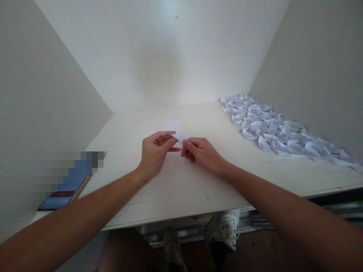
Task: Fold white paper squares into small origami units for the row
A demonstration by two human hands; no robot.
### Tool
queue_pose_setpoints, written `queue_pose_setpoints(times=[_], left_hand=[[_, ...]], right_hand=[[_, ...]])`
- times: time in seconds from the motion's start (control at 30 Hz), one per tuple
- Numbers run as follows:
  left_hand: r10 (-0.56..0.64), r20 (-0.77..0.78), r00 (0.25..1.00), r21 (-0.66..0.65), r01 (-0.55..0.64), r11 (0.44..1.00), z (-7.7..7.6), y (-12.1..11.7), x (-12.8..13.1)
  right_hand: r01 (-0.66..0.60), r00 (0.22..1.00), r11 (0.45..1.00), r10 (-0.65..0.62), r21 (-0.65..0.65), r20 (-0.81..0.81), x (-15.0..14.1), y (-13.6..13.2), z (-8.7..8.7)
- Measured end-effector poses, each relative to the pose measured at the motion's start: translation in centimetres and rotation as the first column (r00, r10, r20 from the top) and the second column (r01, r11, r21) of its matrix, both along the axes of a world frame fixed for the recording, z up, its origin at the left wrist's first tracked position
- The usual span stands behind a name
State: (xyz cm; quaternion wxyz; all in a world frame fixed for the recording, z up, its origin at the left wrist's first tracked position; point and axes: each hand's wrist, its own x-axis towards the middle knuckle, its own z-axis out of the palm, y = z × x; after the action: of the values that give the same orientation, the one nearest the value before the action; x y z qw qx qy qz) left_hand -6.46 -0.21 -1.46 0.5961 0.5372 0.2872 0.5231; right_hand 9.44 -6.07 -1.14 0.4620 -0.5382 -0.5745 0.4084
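Paper (pixel 180 136) is just pinched in fingertips, left edge by the left hand (pixel 155 150), right corner by the right hand (pixel 200 153).

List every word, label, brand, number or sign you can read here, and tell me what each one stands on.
No text can be read in this picture.
Phone: part of its screen is pixelated; any lettering on the dark red band is too small and blurred to read.
Held paper: no writing can be made out.
Folded papers: none legible.
Shoes: no brand can be read.
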Motion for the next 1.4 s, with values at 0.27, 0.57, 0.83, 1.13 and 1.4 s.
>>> queue_pose_setpoints(times=[0.27, 0.57, 0.83, 1.13, 1.4], left_hand=[[0.066, -0.043, 0.997, 0.003, -0.066, 0.998, 0.0, -0.5, 0.4], [0.068, -0.054, 0.996, 0.122, -0.061, 0.991, -0.2, -1.3, 1.0], [0.160, -0.060, 0.985, 0.231, -0.142, 0.962, -0.3, -1.9, 1.1], [0.229, -0.054, 0.972, 0.387, -0.191, 0.902, 0.0, -1.9, 0.9], [0.204, -0.016, 0.979, 0.395, -0.181, 0.901, 0.0, -2.2, 0.7]], right_hand=[[0.214, 0.942, 0.964, -0.247, 0.160, 0.226, -0.9, -0.4, 0.2], [0.508, 0.859, 0.843, -0.510, 0.177, -0.036, -3.5, 0.2, 0.3], [0.607, 0.784, 0.786, -0.567, 0.119, -0.250, -5.6, -0.1, 1.3], [0.656, 0.678, 0.575, -0.734, 0.489, -0.046, -5.6, -0.7, 1.1], [0.714, 0.700, 0.621, -0.643, 0.324, -0.310, -6.3, -0.2, 1.5]])
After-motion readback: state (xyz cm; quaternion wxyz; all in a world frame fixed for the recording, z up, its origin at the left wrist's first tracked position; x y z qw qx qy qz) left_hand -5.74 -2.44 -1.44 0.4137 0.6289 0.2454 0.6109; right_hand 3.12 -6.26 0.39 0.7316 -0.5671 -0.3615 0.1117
